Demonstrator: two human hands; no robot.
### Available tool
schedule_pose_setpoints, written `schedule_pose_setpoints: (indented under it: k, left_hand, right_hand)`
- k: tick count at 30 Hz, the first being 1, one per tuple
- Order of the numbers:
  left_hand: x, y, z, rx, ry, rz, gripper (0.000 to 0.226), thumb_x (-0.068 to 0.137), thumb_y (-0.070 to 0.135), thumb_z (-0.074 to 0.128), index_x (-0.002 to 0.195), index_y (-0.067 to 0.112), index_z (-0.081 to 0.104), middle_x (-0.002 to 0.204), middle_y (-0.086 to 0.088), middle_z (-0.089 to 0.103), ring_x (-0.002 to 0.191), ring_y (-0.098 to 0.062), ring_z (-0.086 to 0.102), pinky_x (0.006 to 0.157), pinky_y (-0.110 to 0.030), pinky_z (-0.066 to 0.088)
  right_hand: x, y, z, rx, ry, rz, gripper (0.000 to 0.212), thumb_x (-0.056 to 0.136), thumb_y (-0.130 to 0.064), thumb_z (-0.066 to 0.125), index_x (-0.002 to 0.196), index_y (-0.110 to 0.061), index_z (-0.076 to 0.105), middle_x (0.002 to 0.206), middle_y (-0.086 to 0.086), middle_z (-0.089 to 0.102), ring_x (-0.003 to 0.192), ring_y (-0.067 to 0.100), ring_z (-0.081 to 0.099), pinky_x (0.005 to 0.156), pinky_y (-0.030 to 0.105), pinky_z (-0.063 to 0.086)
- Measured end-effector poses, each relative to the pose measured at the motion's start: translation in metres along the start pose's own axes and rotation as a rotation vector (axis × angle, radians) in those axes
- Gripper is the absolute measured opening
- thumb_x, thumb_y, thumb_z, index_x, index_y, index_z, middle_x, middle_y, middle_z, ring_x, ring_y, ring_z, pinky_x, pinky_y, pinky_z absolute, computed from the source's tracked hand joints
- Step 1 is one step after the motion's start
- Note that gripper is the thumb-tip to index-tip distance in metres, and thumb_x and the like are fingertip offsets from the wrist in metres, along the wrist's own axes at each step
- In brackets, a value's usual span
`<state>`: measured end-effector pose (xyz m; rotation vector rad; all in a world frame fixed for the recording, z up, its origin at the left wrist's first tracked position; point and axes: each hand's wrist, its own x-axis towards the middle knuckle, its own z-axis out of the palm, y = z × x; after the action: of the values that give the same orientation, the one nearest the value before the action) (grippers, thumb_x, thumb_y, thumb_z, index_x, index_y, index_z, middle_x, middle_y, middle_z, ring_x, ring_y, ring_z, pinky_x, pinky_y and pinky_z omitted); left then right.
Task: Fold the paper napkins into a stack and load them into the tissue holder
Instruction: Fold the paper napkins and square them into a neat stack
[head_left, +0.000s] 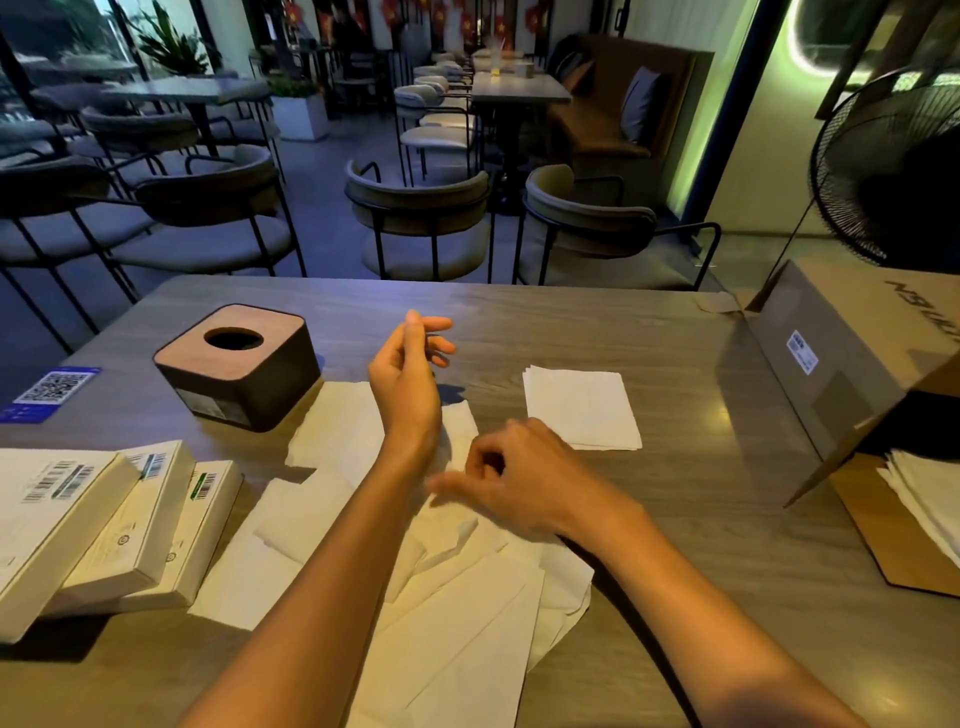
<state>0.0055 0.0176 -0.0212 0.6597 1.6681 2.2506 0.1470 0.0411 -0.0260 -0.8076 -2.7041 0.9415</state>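
Cafe desk (649, 519): loose napkins (457, 613) sprawl at the near edge, folded stack (582, 408) farther right, holder (236, 364) back left. Left hand (408, 374) hovers, fingers loose and empty; right hand (519, 480) curls over the napkins, grip unclear.

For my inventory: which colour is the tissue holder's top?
Light wood-brown top on the dark tissue holder; seen in the head view.

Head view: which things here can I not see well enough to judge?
- Tissue holder: inside is dark through the round hole; contents unknown.
- Loose napkins: both forearms cover the middle; count unclear.
- Right hand: blurred, curled; any pinched napkin is uncertain.
- Cardboard box: right edge cuts it off.
- QR card: too small to read.
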Motion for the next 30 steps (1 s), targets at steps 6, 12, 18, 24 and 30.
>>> schedule_pose_setpoints:
  k: [6, 12, 18, 24, 30]
  left_hand:
    - [0.001, 0.010, -0.001, 0.091, -0.057, 0.135, 0.037, 0.105, 0.033, 0.045, 0.093, 0.012, 0.073, 0.079, -0.003, 0.067, 0.078, -0.006, 0.060, 0.074, -0.020, 0.049]
    - [0.011, 0.010, -0.011, 0.618, -0.120, 0.330, 0.039, 0.091, 0.062, 0.051, 0.113, 0.033, 0.064, 0.117, 0.014, 0.059, 0.112, -0.003, 0.043, 0.095, -0.028, 0.030]
    - [0.000, 0.009, -0.002, 0.286, -0.529, -0.112, 0.033, 0.094, 0.035, 0.065, 0.122, 0.018, 0.063, 0.099, 0.010, 0.071, 0.085, 0.002, 0.070, 0.077, -0.024, 0.058]
    - [-0.031, -0.012, 0.016, 0.160, -0.485, -0.183, 0.042, 0.094, 0.026, 0.067, 0.133, 0.015, 0.061, 0.121, 0.000, 0.071, 0.106, -0.018, 0.070, 0.085, -0.034, 0.061]
    - [-0.037, -0.015, 0.020, 0.022, -0.507, -0.301, 0.037, 0.095, 0.015, 0.065, 0.130, 0.023, 0.058, 0.116, 0.007, 0.072, 0.098, -0.008, 0.072, 0.071, -0.020, 0.058]
  right_hand:
    - [0.002, 0.002, -0.001, 0.135, 0.007, -0.101, 0.025, 0.091, -0.040, 0.074, 0.084, -0.017, 0.067, 0.082, -0.004, 0.060, 0.077, 0.010, 0.052, 0.066, 0.022, 0.043]
    - [0.007, 0.023, -0.035, 0.745, 0.371, -0.046, 0.015, 0.102, -0.019, 0.061, 0.112, -0.008, 0.060, 0.105, 0.003, 0.075, 0.097, 0.012, 0.074, 0.078, 0.029, 0.061]
    - [0.007, 0.044, -0.054, 0.854, 0.611, 0.055, 0.014, 0.101, -0.023, 0.062, 0.114, -0.020, 0.061, 0.106, -0.004, 0.075, 0.094, 0.006, 0.074, 0.071, 0.020, 0.059]
    - [0.008, 0.067, -0.060, 0.756, 0.667, 0.157, 0.019, 0.100, -0.022, 0.064, 0.118, -0.017, 0.063, 0.106, -0.008, 0.072, 0.094, 0.006, 0.071, 0.068, 0.017, 0.058]
    - [0.015, 0.074, -0.050, 0.818, 0.775, 0.266, 0.009, 0.098, -0.032, 0.067, 0.103, -0.025, 0.065, 0.088, -0.011, 0.076, 0.085, 0.007, 0.075, 0.079, 0.037, 0.064]
